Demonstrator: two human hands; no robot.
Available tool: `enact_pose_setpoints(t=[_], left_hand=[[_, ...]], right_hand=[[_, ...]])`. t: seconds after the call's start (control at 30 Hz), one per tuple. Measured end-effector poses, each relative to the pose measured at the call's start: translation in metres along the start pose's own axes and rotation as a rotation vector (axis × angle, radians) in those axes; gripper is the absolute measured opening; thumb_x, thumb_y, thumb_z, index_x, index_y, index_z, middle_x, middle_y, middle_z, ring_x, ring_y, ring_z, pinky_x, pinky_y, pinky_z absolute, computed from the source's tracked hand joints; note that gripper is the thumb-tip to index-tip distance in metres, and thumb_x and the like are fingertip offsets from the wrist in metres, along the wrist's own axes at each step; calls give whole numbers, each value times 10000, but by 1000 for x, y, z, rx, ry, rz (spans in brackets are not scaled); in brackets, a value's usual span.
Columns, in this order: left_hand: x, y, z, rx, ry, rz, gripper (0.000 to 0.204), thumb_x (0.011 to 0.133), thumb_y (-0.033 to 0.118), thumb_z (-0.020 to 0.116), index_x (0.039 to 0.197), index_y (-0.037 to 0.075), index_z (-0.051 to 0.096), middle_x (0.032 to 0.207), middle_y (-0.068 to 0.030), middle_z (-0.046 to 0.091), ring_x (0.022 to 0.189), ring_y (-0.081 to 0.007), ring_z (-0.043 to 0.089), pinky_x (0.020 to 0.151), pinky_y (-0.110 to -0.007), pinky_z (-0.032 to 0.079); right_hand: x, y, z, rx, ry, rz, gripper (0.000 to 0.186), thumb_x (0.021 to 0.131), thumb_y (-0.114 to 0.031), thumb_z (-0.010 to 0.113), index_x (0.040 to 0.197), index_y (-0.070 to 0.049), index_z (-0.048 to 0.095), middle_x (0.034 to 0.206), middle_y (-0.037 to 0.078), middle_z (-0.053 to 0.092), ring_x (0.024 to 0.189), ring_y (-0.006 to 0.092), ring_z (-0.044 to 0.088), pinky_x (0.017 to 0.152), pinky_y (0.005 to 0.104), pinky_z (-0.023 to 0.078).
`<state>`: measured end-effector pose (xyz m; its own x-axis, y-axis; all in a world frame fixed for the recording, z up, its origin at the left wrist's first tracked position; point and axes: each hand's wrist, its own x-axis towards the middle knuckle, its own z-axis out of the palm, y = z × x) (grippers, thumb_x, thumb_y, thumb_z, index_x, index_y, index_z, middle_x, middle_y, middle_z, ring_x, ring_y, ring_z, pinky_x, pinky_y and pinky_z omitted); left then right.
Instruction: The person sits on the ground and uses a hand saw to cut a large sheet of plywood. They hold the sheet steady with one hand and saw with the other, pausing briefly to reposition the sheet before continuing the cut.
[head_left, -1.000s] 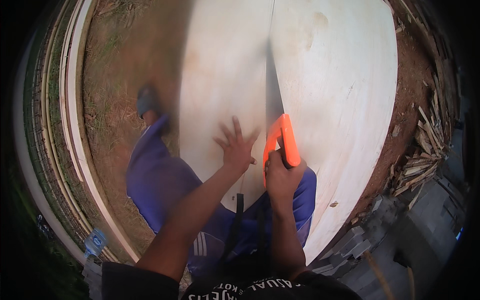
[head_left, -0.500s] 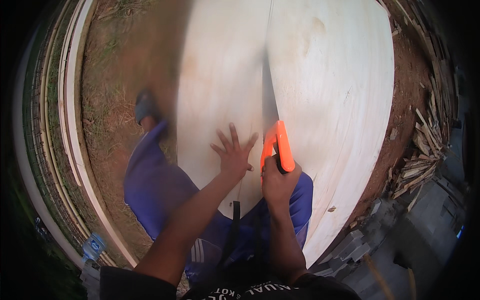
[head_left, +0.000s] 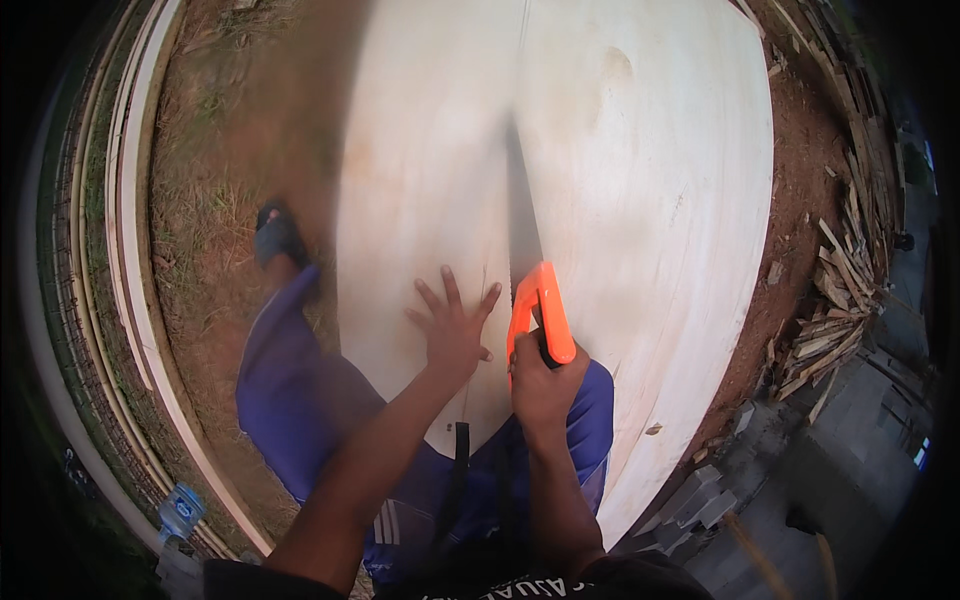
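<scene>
A large pale plywood sheet (head_left: 660,200) stretches out in front of me, with a dark line running lengthwise along it toward the far edge. My right hand (head_left: 545,385) is wrapped round the orange handle of a hand saw (head_left: 551,312). The saw's grey blade points away from me and lies along that line; its far end looks blurred, and I cannot tell how deep it sits in the wood. Left of the saw, my left hand (head_left: 455,330) presses flat on the plywood with its fingers spread. My knees are under or against the sheet's near end.
Long timber boards (head_left: 130,200) and bamboo-like poles (head_left: 82,250) lie along the left. A blue water jug (head_left: 181,510) stands at lower left. At right, scrap wood (head_left: 825,345) is heaped on bare soil, near grey blocks (head_left: 700,497). Grass and earth lie beside my sandalled foot (head_left: 277,238).
My right hand has drawn the saw slightly back toward me. The left hand keeps its spread place on the plywood. The whole view has shifted a little.
</scene>
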<state>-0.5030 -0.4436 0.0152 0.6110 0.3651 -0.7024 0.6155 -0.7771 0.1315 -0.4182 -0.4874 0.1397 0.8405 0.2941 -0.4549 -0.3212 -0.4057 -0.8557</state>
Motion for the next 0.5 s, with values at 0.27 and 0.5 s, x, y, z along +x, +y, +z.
enact_pose_setpoints(t=[0.27,0.5], left_hand=[[0,-2,-3,52,14,11,1240,656,667,857,1632,490,114,1676,-344,-9,1440,-712,113,974,-835,372],[2,-6,8,-61,22,45,1211,663,613,884,1632,453,175,1651,-379,-92,1414,-758,-29,946,-910,275]], right_hand=[[100,-19,44,-93,4,-5,215,850,-62,596,692,2,466,583,56,504,537,138,423,535,380,384],[-1,-26,2,42,28,121,93,868,9,582,884,80,640,665,14,562,635,74,533,564,289,445]])
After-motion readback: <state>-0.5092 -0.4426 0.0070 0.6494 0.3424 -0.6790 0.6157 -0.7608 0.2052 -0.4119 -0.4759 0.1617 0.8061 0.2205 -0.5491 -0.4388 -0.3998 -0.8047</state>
